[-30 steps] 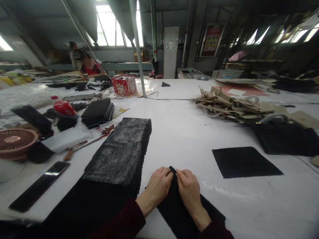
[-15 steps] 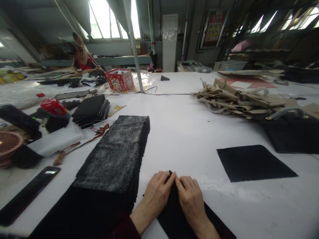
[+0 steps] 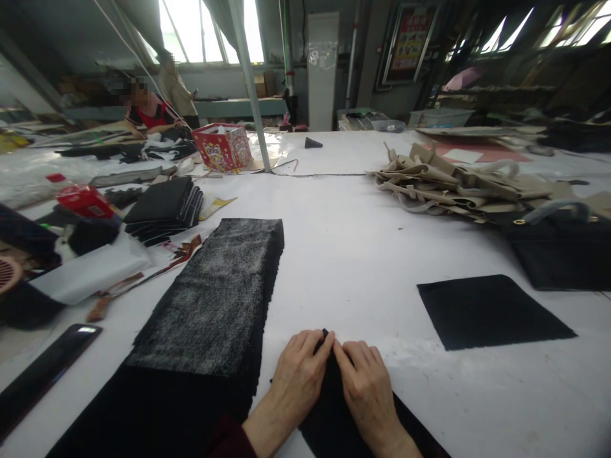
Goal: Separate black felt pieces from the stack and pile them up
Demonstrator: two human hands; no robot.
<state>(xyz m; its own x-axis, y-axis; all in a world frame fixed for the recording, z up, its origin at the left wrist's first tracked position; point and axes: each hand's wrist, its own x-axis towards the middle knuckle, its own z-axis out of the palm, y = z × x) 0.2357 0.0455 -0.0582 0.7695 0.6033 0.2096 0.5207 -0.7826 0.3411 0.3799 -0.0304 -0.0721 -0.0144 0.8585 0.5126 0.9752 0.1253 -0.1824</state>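
Directly in front of me a piece of black fabric (image 3: 329, 407) lies on the white table. My left hand (image 3: 300, 375) is closed on its far left edge, thumb and index finger pinching near the tip. My right hand (image 3: 365, 385) grips the same edge from the right, and the two index fingers almost meet at the top corner. Both hands partly cover the piece, so its full outline is hidden. Close by on the left stands a tall stack of black fabric pieces (image 3: 205, 305) with a greyish speckled upper part. To the right lies a single flat black piece (image 3: 494, 312).
A pile of beige pieces with straps (image 3: 458, 184) sits at the back right, beside a black bag with a handle (image 3: 568, 254). Left are a folded dark stack (image 3: 165, 207), a red box (image 3: 222, 147) and a long dark glossy object (image 3: 45, 378). Two people are in the background.
My view has shifted slightly, and a second person now shows at the back left. Both hands keep nearly the same pinch on the black fabric.
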